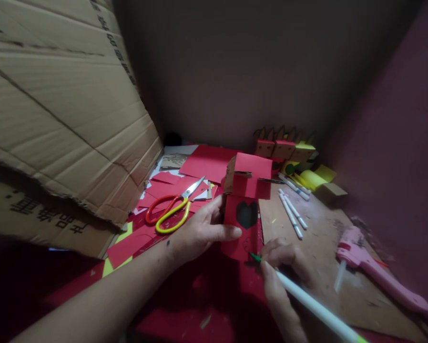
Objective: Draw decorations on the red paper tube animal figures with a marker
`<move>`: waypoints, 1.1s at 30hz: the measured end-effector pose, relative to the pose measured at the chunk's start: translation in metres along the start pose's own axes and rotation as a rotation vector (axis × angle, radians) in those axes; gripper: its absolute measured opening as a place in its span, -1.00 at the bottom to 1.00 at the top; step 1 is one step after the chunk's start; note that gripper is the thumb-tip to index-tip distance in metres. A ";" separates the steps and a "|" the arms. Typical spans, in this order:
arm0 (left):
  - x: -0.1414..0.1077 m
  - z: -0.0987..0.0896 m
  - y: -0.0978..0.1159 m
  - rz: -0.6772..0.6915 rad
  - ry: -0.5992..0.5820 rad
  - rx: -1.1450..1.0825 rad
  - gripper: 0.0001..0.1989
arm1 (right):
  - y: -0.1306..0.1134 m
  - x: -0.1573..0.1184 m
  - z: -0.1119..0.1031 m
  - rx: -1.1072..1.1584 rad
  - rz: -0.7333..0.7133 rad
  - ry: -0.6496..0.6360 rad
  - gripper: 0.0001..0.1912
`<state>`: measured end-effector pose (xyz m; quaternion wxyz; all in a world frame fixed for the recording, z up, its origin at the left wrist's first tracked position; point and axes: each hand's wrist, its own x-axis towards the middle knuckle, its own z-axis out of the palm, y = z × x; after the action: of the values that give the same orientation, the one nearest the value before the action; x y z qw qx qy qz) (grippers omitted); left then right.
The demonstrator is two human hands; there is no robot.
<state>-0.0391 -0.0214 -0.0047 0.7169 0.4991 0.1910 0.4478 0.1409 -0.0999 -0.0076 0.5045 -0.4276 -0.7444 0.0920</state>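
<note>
A red paper figure (251, 176) with a box-shaped cardboard head and a tube body stands in front of me, a dark heart drawn on the body. My left hand (208, 228) is wrapped round the body from the left, its thumb lying across the front. Between the fingers of my right hand (283, 271) is a white marker (317, 302) with a green tip. That tip is at the lower part of the body, beside some thin curled lines below the heart.
Scissors (171, 209) with red and yellow handles lie on red paper sheets (207, 162) to the left. White markers (290, 214) and a pink glue gun (371, 267) lie right. Similar figures (283, 147) stand behind. A large cardboard sheet (64, 105) leans at left.
</note>
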 end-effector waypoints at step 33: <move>-0.001 -0.001 -0.001 0.008 -0.010 -0.023 -0.46 | 0.000 -0.002 0.003 -0.020 0.012 0.064 -0.87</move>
<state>-0.0397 -0.0222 -0.0060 0.7216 0.4938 0.1804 0.4505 0.1391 -0.1002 -0.0104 0.5233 -0.4398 -0.7261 0.0741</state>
